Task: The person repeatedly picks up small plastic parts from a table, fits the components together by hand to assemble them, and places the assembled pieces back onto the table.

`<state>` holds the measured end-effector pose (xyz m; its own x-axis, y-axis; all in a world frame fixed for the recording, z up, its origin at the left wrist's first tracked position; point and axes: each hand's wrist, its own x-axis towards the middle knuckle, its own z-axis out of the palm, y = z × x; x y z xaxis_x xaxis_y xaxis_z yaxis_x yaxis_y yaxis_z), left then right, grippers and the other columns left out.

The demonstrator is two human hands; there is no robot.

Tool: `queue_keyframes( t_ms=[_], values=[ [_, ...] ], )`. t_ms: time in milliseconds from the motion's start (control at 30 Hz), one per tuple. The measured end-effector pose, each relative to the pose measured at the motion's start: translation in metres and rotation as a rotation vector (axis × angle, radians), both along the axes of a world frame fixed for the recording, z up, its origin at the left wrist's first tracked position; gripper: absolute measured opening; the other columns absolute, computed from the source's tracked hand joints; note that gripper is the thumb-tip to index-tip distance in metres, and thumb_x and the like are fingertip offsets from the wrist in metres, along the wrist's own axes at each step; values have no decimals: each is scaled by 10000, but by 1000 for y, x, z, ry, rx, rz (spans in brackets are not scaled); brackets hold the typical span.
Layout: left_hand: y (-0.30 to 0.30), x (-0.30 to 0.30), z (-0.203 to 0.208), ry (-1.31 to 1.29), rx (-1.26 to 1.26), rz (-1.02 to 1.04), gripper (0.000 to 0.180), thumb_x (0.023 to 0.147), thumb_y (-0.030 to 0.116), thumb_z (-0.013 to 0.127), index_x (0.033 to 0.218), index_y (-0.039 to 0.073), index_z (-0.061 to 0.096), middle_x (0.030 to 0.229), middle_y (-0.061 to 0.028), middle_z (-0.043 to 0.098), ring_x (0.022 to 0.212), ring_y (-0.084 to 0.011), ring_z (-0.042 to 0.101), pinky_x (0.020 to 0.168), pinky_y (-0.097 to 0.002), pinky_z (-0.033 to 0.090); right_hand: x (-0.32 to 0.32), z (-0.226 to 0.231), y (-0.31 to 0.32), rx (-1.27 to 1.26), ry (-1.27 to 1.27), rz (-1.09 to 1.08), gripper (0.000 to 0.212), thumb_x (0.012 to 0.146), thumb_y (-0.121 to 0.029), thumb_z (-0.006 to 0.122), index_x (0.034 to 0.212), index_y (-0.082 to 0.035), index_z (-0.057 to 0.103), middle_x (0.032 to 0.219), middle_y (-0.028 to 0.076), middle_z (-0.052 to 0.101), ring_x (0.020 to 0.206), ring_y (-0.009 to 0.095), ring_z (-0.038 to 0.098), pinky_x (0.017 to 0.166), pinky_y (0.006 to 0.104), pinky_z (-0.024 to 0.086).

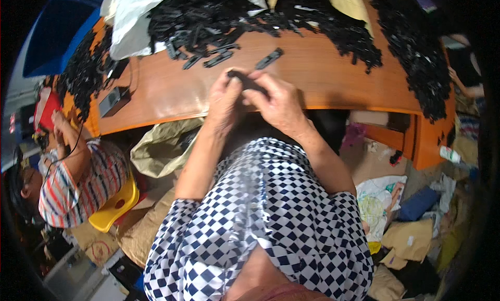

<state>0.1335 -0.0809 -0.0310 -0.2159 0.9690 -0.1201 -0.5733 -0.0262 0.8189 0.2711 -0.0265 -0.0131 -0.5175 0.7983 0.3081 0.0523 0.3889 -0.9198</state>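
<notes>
Between my two hands, just over the near edge of the wooden table, is a dark elongated plastic part. My left hand grips its left end with thumb and fingers. At the other end, my right hand closes its fingers and thumb on the same part. Beyond my right fingertips a similar black part lies alone on the tabletop. Another loose part rests past my left hand, at the front of a large heap of black plastic parts.
More black parts pile up at the right and far left. A small dark box sits at the table's left edge. A person in a striped shirt sits left on a yellow stool. An open sack is below the table edge.
</notes>
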Motion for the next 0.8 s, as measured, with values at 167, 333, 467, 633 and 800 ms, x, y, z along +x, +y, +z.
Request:
queue_keyframes(
  t_ms=[167, 333, 467, 633, 800],
  values=[
    [-50, -58, 24, 474, -300, 207, 107, 929, 158, 550, 981, 66, 563, 918, -76, 661, 783, -141, 631, 615, -232, 473, 50, -23, 41, 393, -185, -124, 443, 772, -240, 721, 1107, -1, 557, 1113, 175, 566, 1083, 291, 545, 902, 410, 442],
    [-140, -168, 26, 1319, -563, -33, 205, 886, 142, 548, 979, -40, 565, 800, -64, 591, 743, -134, 517, 696, -274, 431, 154, -58, 144, 509, -434, -841, 490, 808, -394, 679, 1118, -29, 575, 1131, 169, 540, 1086, 329, 512, 931, 426, 408],
    [-175, -206, 4, 1377, -707, -117, 241, 857, 194, 571, 994, -4, 575, 775, -137, 610, 727, -212, 580, 697, -329, 454, 200, -106, 199, 172, -541, -846, 584, 847, -572, 550, 1145, -72, 602, 1139, 205, 562, 1095, 364, 505, 927, 463, 389],
    [-179, -210, -15, 1854, -871, -190, 236, 820, 165, 586, 1003, 18, 566, 932, -231, 628, 886, -384, 607, 727, -440, 466, 137, -103, 185, 265, -451, -864, 524, 838, -526, 592, 1108, -78, 623, 1135, 190, 566, 1088, 365, 507, 934, 439, 389],
    [-180, -200, -6, 2018, -912, -182, 216, 836, 199, 599, 1003, 63, 597, 861, -182, 655, 813, -371, 627, 681, -438, 481, 78, -95, 167, 519, -366, -765, 373, 798, -367, 695, 1018, -71, 639, 1036, 170, 559, 1009, 346, 512, 875, 433, 406]
  ],
)
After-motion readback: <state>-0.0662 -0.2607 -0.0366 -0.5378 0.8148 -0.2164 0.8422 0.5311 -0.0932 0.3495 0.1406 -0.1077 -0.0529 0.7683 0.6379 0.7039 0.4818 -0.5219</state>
